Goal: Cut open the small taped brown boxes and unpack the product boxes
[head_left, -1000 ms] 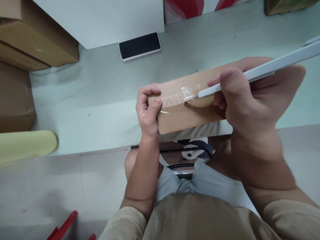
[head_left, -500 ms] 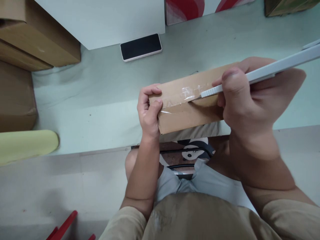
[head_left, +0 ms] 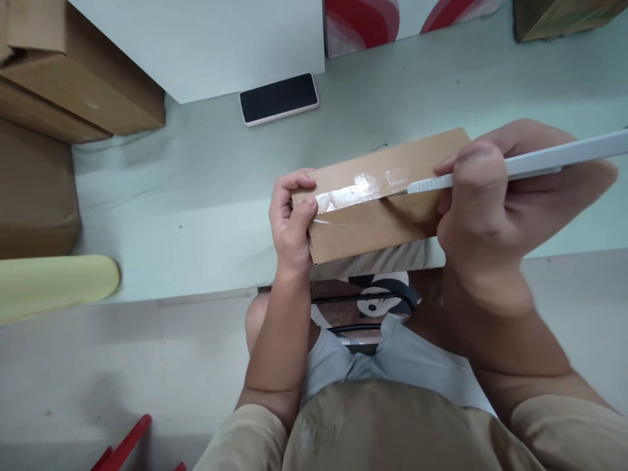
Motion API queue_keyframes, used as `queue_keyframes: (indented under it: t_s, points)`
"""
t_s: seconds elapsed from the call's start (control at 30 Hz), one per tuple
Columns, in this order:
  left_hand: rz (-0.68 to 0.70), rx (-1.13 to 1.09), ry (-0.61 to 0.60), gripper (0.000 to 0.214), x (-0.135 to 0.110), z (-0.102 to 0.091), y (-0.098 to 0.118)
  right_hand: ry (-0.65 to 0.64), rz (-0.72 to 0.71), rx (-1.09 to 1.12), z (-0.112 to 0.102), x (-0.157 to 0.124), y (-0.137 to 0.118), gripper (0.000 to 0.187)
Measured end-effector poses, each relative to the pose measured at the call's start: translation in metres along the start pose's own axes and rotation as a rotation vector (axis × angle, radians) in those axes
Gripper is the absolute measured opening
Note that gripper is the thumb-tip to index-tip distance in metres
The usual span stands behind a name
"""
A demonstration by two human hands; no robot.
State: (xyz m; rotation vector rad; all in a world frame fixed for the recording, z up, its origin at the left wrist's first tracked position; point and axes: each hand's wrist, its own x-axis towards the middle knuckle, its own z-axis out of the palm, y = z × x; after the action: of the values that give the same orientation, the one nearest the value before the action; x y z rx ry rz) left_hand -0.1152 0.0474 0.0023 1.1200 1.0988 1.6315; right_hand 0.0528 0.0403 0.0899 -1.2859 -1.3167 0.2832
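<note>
A small brown cardboard box (head_left: 377, 226) sealed with clear tape (head_left: 358, 188) sits at the near edge of the pale green table (head_left: 206, 196). My left hand (head_left: 290, 222) is closed around the box's left end, thumb on the tape. My right hand (head_left: 495, 203) is closed on a long white utility knife (head_left: 530, 160). The knife's tip rests on the taped seam along the top of the box, near the right half. The blade itself is too small to make out.
A phone (head_left: 279, 98) lies face up, screen dark, at the back of the table by a white panel (head_left: 206, 39). Brown cardboard boxes (head_left: 73, 78) are stacked at the left. A pale yellow roll (head_left: 53, 284) lies at the left near edge. A red-patterned box (head_left: 383, 16) stands behind.
The knife tip has slid to the right along the taped seam. My right hand has moved right with it. My left hand keeps its grip on the box.
</note>
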Motion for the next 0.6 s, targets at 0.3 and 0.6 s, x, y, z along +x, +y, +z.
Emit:
queue_keyframes:
  t_s: [0.3,0.6]
  points:
    - [0.028,-0.01,-0.016,0.038,0.0,-0.002,0.001,0.025,-0.136,0.087,-0.007,0.003,0.016,0.027]
    - [0.042,-0.009,0.005,0.035,-0.005,-0.001,0.014,0.002,-0.071,0.281,-0.022,0.003,0.013,0.025]
